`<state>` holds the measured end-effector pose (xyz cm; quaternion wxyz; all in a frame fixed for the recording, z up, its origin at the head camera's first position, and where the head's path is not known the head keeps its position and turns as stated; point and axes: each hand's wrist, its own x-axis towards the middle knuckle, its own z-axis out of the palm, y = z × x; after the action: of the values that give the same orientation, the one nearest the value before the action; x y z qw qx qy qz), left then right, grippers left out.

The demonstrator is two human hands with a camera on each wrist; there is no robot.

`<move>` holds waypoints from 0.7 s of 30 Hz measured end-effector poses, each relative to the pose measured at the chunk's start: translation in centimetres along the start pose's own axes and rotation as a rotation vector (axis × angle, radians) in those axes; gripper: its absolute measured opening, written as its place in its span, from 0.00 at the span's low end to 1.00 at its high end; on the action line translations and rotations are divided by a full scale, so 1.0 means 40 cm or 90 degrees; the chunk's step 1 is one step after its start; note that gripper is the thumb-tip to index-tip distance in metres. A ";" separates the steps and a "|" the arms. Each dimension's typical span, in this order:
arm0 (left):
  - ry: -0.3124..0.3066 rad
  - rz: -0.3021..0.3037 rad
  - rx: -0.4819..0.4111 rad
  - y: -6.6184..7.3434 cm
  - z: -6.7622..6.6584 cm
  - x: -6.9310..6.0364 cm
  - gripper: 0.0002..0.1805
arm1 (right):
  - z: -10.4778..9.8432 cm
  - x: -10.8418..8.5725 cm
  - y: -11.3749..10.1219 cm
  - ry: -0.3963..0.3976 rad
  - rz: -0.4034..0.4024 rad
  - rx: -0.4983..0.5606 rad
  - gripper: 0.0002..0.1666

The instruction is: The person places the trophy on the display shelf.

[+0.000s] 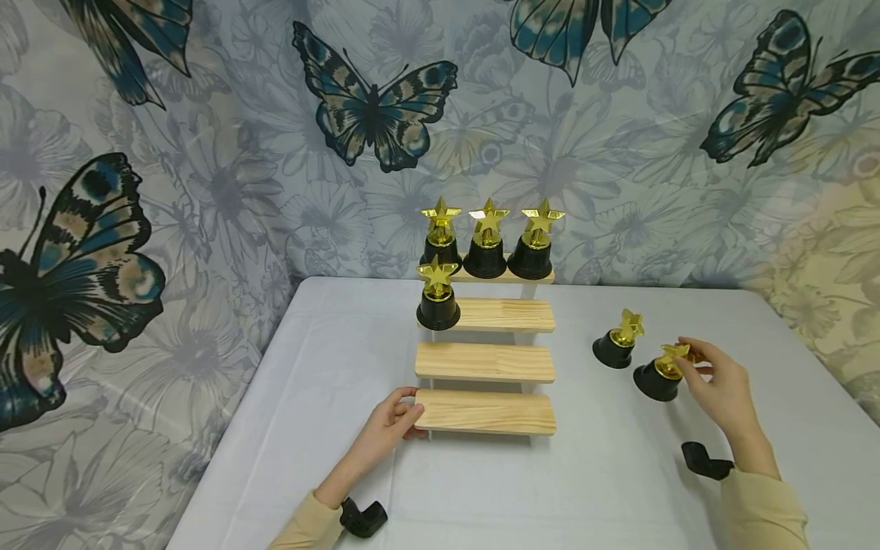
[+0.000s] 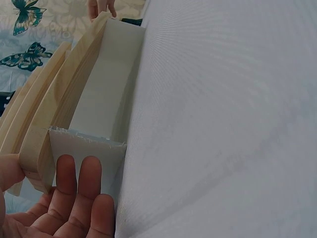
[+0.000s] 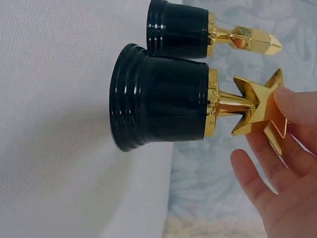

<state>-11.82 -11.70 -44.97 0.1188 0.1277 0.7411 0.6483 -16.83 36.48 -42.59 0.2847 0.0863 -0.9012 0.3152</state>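
My left hand (image 1: pixel 386 426) holds the left end of the lowest wooden step of a tiered display stand (image 1: pixel 484 412). In the left wrist view, the thumb lies against the board's end and the fingers (image 2: pixel 90 183) reach under it beside a white support. On the right, my right hand (image 1: pixel 718 386) pinches the gold star of a small black-based trophy (image 1: pixel 656 382). Thumb and fingers meet on the star (image 3: pixel 260 101) in the right wrist view; whether its base touches the table, I cannot tell. A second trophy (image 1: pixel 612 350) stands just beyond it.
Three star trophies (image 1: pixel 485 260) line the stand's top step, and another trophy (image 1: pixel 438 312) occupies the left end of the step below. Black wrist mounts (image 1: pixel 364 519) jut from both wrists. Behind the white-covered table (image 1: pixel 330 344) hangs a butterfly-patterned cloth (image 1: pixel 241 191).
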 end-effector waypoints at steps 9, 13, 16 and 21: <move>0.004 -0.003 0.005 -0.001 0.001 0.000 0.21 | -0.002 0.003 -0.002 0.021 -0.009 -0.003 0.19; 0.002 -0.003 0.001 -0.002 0.001 0.000 0.21 | -0.009 0.009 -0.008 0.030 -0.015 -0.005 0.19; -0.001 -0.003 -0.001 -0.001 0.000 0.000 0.21 | -0.018 0.017 -0.016 0.035 -0.016 -0.010 0.19; -0.004 -0.003 -0.005 0.001 -0.001 -0.001 0.21 | -0.034 0.030 -0.032 0.049 -0.022 -0.012 0.19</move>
<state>-11.81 -11.75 -44.93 0.1233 0.1273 0.7384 0.6506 -16.76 36.34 -40.36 0.3254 0.0870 -0.8908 0.3051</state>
